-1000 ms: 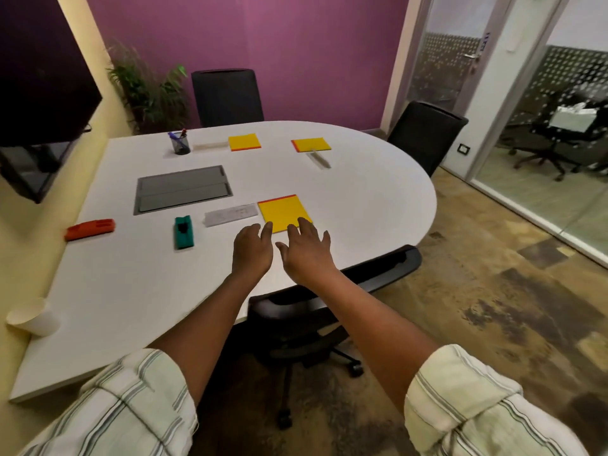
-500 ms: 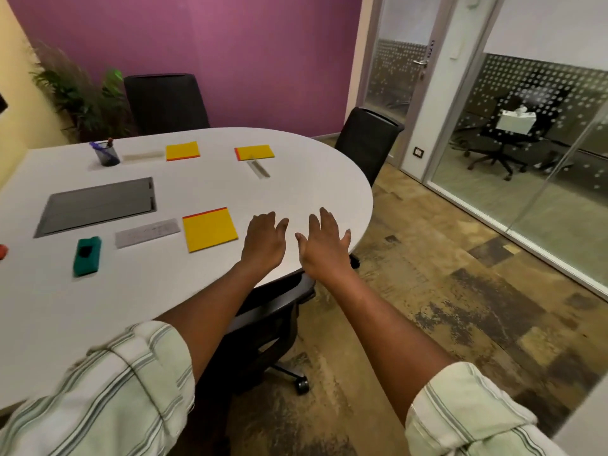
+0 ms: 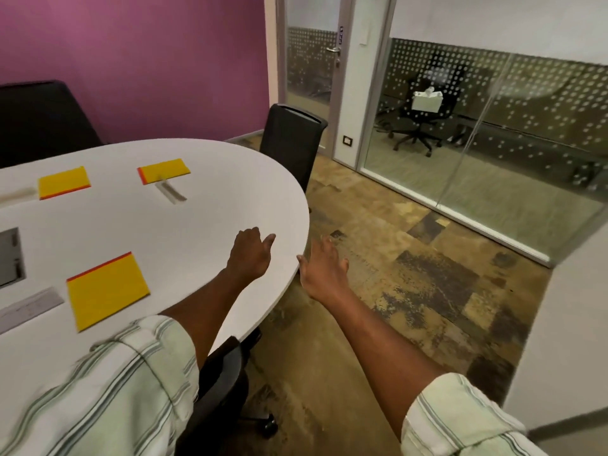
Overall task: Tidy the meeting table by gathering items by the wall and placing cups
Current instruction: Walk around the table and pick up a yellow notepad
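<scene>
So, step: gathering phase by my read; nothing picked up yet, both hands empty.
Landmark: near yellow pad (image 3: 107,287), flat on the white counter (image 3: 197,232), red strip along its far edge.
L hand (image 3: 250,255): right of the near yellow pad, well apart, above the counter close to its rounded rim. Fingers loosely curled, thumb out, holding nothing. Touching the top or not: couldn't tell.
R hand (image 3: 324,271): further right of the pad, past the rim, over the floor (image 3: 411,307). Fingers spread wide, empty.
Grey ruler (image 3: 29,307): just left of the pad, lying flat, blurred.
Far-left pad (image 3: 64,182) & far-right pad (image 3: 164,171): beyond the near pad, apart from each other.
Pale strip (image 3: 171,192): beyond the pad, its end at the far-right pad's near edge.
Grey panel (image 3: 10,258): left of the pad, cut off by frame edge.
Black chair (image 3: 292,139): beyond & right of the pad, at the rim.
Cups: none in shot.
Progress: early, judged; pads & strips lay scattered.
Next move: prob. reach left to the near pad w/ L hand. It's thin and flat, so fingertips need an edge to lift, or slide it. R hand must come over the counter first.
</scene>
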Demonstrator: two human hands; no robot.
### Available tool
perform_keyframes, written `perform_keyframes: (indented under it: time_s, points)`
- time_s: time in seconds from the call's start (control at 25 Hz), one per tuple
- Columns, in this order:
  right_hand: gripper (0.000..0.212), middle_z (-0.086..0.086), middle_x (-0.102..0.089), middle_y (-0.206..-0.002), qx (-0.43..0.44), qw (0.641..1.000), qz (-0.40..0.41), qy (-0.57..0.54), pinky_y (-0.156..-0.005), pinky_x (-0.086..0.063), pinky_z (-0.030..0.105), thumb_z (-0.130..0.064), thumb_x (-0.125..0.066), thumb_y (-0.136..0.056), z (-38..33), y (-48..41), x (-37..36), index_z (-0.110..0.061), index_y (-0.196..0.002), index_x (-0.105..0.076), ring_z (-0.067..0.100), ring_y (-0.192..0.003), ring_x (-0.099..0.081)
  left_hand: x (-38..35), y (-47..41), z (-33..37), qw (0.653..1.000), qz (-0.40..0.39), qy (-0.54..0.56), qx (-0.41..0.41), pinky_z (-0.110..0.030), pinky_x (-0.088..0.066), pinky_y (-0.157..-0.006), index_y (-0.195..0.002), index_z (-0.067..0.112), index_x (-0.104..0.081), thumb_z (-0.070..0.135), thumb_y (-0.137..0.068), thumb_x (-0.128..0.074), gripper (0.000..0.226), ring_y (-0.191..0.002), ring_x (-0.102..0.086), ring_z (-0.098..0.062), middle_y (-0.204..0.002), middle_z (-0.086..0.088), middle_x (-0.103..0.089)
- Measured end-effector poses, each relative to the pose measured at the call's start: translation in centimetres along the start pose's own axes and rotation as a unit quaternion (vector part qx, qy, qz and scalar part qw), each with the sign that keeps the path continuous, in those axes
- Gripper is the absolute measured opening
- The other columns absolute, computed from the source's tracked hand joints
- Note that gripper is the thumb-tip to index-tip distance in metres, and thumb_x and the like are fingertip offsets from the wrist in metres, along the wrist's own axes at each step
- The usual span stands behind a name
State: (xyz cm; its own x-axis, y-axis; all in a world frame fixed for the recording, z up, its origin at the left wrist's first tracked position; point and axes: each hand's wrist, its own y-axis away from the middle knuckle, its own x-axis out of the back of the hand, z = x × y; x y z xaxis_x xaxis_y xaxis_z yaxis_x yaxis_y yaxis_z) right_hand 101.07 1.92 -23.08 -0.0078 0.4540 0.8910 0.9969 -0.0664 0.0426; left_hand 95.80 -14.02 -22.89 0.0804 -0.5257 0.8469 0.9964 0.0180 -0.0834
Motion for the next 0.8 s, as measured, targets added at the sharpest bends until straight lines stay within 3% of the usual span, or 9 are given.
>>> perform_keyframes:
  time_s: [0.44,0.8]
  points:
    - [0.061,0.006,-0.005,-0.161,0.037,0.999,-0.021,-0.016,-0.115,-0.012,0.057,-0.044,-0.031,-0.101,13.2,-18.6,3.1,-0.015,-0.151,-0.013,0.024,-0.148,-0.007,-12.5,-13.0,11.0,0.999,0.003,0.003,0.044,-0.040,-0.035,-0.101,-0.130,0.000,-0.043,0.040,-0.099,-0.034,0.052,-0.121,-0.045,-0.033,-0.129,-0.020,-0.051]
    - [0.060,0.005,-0.006,-0.161,0.021,0.999,-0.038,0.004,-0.114,-0.014,0.058,-0.044,-0.034,-0.100,24.6,-31.0,8.6,-0.014,-0.149,-0.017,0.025,-0.148,-0.007,-21.8,-22.4,19.2,0.998,-0.027,-0.001,0.055,-0.042,-0.043,-0.089,-0.106,-0.001,-0.053,0.037,-0.098,-0.038,0.041,-0.104,-0.053,-0.035,-0.109,-0.021,-0.058]
